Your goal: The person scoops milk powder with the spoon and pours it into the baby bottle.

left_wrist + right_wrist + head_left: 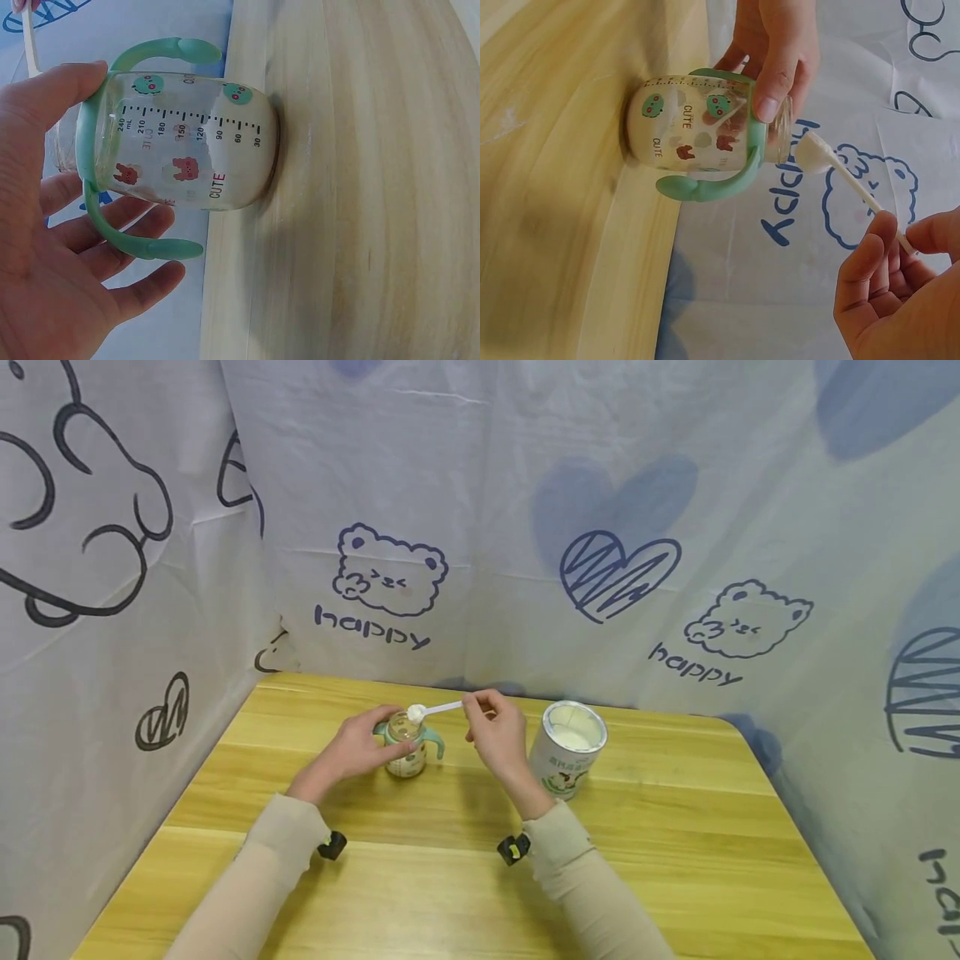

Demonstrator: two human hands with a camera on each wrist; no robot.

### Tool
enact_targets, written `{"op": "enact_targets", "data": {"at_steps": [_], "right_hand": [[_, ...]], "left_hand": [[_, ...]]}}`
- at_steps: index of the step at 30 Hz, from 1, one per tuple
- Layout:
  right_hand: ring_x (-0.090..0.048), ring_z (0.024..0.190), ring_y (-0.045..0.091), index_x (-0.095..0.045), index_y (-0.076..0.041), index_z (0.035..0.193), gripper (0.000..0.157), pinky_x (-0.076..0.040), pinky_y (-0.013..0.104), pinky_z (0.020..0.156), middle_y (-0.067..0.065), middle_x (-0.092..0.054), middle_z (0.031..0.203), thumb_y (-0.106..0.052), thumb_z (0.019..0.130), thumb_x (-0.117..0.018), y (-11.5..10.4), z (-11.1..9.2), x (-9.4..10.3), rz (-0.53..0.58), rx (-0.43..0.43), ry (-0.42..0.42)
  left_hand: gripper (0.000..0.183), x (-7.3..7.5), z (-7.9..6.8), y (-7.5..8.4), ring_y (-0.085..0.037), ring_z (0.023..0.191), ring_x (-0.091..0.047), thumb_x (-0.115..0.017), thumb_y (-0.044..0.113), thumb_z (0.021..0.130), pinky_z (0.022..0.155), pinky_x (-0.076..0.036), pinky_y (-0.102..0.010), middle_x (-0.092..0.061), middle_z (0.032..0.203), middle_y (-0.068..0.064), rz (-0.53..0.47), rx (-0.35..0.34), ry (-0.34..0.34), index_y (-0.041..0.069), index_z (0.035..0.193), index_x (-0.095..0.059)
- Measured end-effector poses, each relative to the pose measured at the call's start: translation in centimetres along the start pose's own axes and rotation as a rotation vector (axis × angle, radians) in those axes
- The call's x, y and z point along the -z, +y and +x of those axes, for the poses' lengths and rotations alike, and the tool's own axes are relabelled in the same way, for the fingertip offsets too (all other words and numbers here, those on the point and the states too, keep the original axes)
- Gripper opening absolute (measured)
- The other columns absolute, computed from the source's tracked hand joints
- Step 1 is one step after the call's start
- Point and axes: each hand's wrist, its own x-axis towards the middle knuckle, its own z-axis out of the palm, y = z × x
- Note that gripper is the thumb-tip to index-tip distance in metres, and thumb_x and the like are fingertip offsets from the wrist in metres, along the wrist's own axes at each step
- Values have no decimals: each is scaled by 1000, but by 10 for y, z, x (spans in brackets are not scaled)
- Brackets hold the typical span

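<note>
A clear baby bottle (191,142) with green handles stands upright on the table, its lower part filled with white powder. My left hand (358,745) grips it round the neck, thumb on the near side, as the left wrist view shows. Between thumb and fingers my right hand (497,732) pinches the handle of a white measuring scoop (855,184). The scoop's bowl, heaped with pale powder, is just above the bottle's open mouth. Right of my right hand stands an open milk powder can (564,760), with powder visible inside.
The wooden table (420,893) has its back edge against a printed cloth (495,635), which also hangs at the left and right sides. The can stands close beside my right forearm.
</note>
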Motion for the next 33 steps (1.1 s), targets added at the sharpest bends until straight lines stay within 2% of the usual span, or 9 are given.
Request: {"op": "enact_targets", "data": {"at_steps": [7,14,21,26,33], "right_hand": [[-62,53,14,-77,-5,105,18,-47,21,48,20,-71,89,-19,105,-67,2,-1,-3,-32,34,-10],[-67,59,27,-77,-7,108,20,-53,23,52,16,-72,89,-23,105,-67,5,-4,-5,-61,49,-16],[-61,56,10,-77,-6,110,22,-56,25,54,12,-73,87,-25,105,-67,8,-4,-8,-92,105,-30],[-59,56,6,-78,-5,111,23,-54,22,51,11,-74,85,-24,105,-66,11,-4,-10,-137,193,-37],[-64,64,16,-78,-4,105,17,-52,21,56,10,-74,87,-18,104,-68,14,-5,-13,-249,397,-15]], "left_hand": [[80,-1,1,-2,-45,139,-55,-79,51,91,116,-45,-63,-59,151,-22,-2,-1,7,9,153,-52],[81,-2,1,-4,-46,140,-54,-78,53,92,116,-45,-65,-58,152,-23,7,1,5,10,154,-51],[79,-2,0,-3,-44,136,-57,-79,52,92,113,-48,-63,-60,149,-21,-1,4,7,11,154,-51],[79,-2,0,-3,-43,136,-58,-79,51,92,112,-49,-62,-60,149,-21,-5,8,7,11,155,-51],[80,-3,0,-2,-43,135,-58,-79,51,92,112,-49,-61,-60,149,-21,-10,12,10,10,155,-51]]}}
